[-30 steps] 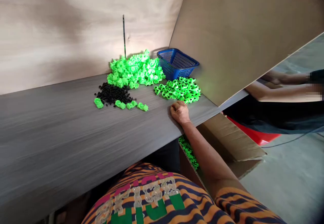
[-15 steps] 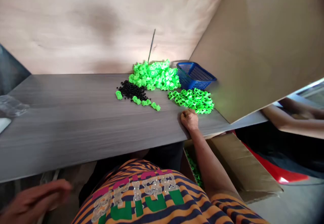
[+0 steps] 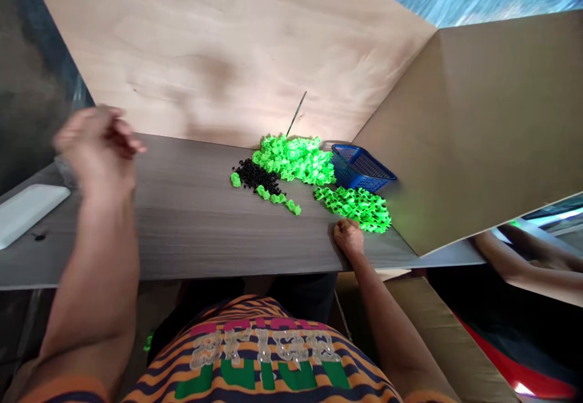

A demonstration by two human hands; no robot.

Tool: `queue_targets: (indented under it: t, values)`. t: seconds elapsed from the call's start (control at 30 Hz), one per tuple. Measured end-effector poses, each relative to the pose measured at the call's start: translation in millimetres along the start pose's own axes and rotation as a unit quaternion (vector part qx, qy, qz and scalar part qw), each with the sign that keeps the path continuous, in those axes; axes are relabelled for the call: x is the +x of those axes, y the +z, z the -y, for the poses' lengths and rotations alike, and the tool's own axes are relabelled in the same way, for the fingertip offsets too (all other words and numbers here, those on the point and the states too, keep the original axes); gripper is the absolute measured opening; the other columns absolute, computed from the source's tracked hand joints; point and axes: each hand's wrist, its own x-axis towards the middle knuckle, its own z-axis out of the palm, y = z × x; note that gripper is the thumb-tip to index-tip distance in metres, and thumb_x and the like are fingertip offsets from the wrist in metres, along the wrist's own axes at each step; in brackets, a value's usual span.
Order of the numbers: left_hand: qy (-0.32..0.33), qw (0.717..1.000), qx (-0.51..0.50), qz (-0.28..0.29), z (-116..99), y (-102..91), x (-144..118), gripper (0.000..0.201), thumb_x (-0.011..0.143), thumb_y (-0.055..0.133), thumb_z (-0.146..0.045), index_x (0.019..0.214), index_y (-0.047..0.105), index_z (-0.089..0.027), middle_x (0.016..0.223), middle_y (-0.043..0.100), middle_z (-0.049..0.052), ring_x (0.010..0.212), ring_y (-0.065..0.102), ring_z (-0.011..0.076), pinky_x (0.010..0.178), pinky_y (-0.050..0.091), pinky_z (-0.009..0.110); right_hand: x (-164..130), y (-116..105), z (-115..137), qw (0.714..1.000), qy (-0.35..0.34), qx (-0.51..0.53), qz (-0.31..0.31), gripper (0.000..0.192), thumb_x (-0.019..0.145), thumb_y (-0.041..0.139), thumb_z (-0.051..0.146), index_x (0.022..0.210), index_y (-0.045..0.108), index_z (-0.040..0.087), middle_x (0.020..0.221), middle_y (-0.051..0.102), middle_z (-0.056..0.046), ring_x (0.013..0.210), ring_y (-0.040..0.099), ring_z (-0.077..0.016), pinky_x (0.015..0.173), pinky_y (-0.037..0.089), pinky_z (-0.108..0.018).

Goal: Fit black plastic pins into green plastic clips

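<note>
Your striped shirt [image 3: 268,360] fills the bottom centre of the frame. Your right hand [image 3: 349,237] is at lower centre-right, resting on the front edge of the grey table [image 3: 182,233], fingers curled under into a loose fist; whether sth small is inside it, I cannot tell. It sits just beside the flat heap of green parts w/ black inserts [image 3: 357,207], near but apparently not touching. Your left hand [image 3: 95,145] is raised at the left of the frame, blurred, fingers bent in, approx. half closed; what it holds, if anything, cannot be seen.

At far left a white flat object [image 3: 27,212] lies on the table. Going further, centre of the frame: a short row of single green pieces [image 3: 277,198], then a small pile of black bits [image 3: 257,176], and behind it the big heap of plain green parts [image 3: 296,159]. To the right of this heap stands a blue basket [image 3: 362,172], close to the cardboard wall [image 3: 483,130]. A thin dark rod [image 3: 296,113] leans on the plywood back board [image 3: 237,57]. At the right edge, lower part, another person's arm [image 3: 532,263] shows.
</note>
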Motion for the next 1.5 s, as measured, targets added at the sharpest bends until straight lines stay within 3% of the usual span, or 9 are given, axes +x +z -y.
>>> queue_targets:
  t: [0.17, 0.23, 0.33, 0.43, 0.57, 0.7, 1.07, 1.23, 1.5]
  values:
    - [-0.165, 0.934, 0.204, 0.244, 102, 100.5, -8, 0.017, 0.064, 0.069, -0.022, 0.079, 0.068, -0.015, 0.059, 0.058, -0.002, 0.047, 0.053, 0.011, 0.046, 0.047, 0.023, 2, 13, -16, 0.999, -0.005, 0.03, -0.016, 0.019, 0.082, 0.048, 0.023, 0.076, 0.066, 0.02, 0.088, 0.07, -0.013, 0.092, 0.063, -0.0261, 0.085, 0.051, -0.038]
    - [-0.126, 0.846, 0.335, 0.396, 139, 112.9, -19, 0.026, 0.061, 0.072, -0.023, 0.086, 0.074, -0.018, 0.071, 0.068, 0.001, 0.06, 0.063, 0.0159, 0.059, 0.056, 0.028, 3, 16, -22, 0.998, -0.001, 0.06, -0.014, 0.018, 0.082, 0.049, 0.026, 0.076, 0.066, 0.021, 0.088, 0.071, -0.012, 0.092, 0.064, -0.0265, 0.085, 0.052, -0.039]
    - [-0.006, 0.731, 0.436, 0.524, 175, 112.6, -29, 0.041, 0.063, 0.067, -0.02, 0.102, 0.078, -0.021, 0.106, 0.076, 0.007, 0.088, 0.072, 0.0224, 0.085, 0.058, 0.033, 5, 16, -22, 0.99, 0.0, 0.14, -0.011, 0.017, 0.082, 0.052, 0.029, 0.078, 0.067, 0.022, 0.087, 0.071, -0.011, 0.088, 0.066, -0.0255, 0.083, 0.055, -0.039]
    - [0.057, 0.683, 0.447, 0.575, 194, 110.9, -19, 0.048, 0.069, 0.064, -0.026, 0.115, 0.077, -0.021, 0.126, 0.071, 0.01, 0.1, 0.071, 0.0252, 0.093, 0.057, 0.035, 13, 14, -8, 0.968, -0.009, 0.251, 0.002, 0.024, 0.087, 0.054, 0.037, 0.091, 0.071, 0.021, 0.095, 0.074, -0.011, 0.086, 0.067, -0.0235, 0.077, 0.057, -0.038]
    - [0.113, 0.749, 0.405, 0.512, 225, 117.0, 12, 0.051, 0.078, 0.061, -0.043, 0.125, 0.071, -0.023, 0.131, 0.07, 0.011, 0.112, 0.068, 0.0295, 0.097, 0.056, 0.042, 35, 14, 31, 0.929, -0.061, 0.363, 0.047, 0.038, 0.093, 0.056, 0.049, 0.115, 0.07, 0.022, 0.111, 0.073, -0.011, 0.096, 0.068, -0.0239, 0.073, 0.058, -0.036]
    - [0.089, 0.793, 0.358, 0.485, 264, 126.8, 21, 0.063, 0.09, 0.041, -0.062, 0.13, 0.065, -0.02, 0.139, 0.066, 0.016, 0.133, 0.058, 0.0309, 0.115, 0.042, 0.051, 63, 19, 70, 0.901, -0.169, 0.393, 0.075, 0.047, 0.095, 0.057, 0.056, 0.128, 0.066, 0.023, 0.123, 0.069, -0.013, 0.114, 0.065, -0.0277, 0.096, 0.055, -0.047]
    - [0.069, 0.722, 0.372, 0.579, 305, 182.3, 4, 0.075, 0.092, 0.045, -0.067, 0.147, 0.055, -0.017, 0.164, 0.036, 0.022, 0.154, 0.031, 0.0374, 0.122, 0.027, 0.058, 69, 34, 95, 0.888, -0.283, 0.34, 0.124, 0.079, 0.087, 0.061, 0.072, 0.147, 0.051, 0.022, 0.144, 0.055, -0.021, 0.131, 0.05, -0.0348, 0.106, 0.04, -0.056]
    - [0.083, 0.693, 0.384, 0.605, 308, 198.3, 4, 0.067, 0.093, 0.043, -0.062, 0.144, 0.059, -0.022, 0.158, 0.047, 0.017, 0.149, 0.04, 0.0338, 0.122, 0.028, 0.056, 68, 32, 101, 0.893, -0.314, 0.3, 0.121, 0.073, 0.088, 0.065, 0.067, 0.143, 0.055, 0.02, 0.145, 0.056, -0.022, 0.129, 0.051, -0.035, 0.101, 0.038, -0.05]
    - [0.105, 0.733, 0.354, 0.571, 303, 204.2, -17, 0.059, 0.092, 0.046, -0.058, 0.129, 0.07, -0.019, 0.142, 0.059, 0.016, 0.135, 0.053, 0.0324, 0.117, 0.039, 0.051, 71, 36, 106, 0.892, -0.348, 0.266, 0.111, 0.071, 0.086, 0.067, 0.064, 0.142, 0.057, 0.021, 0.147, 0.055, -0.022, 0.129, 0.05, -0.037, 0.096, 0.037, -0.048]
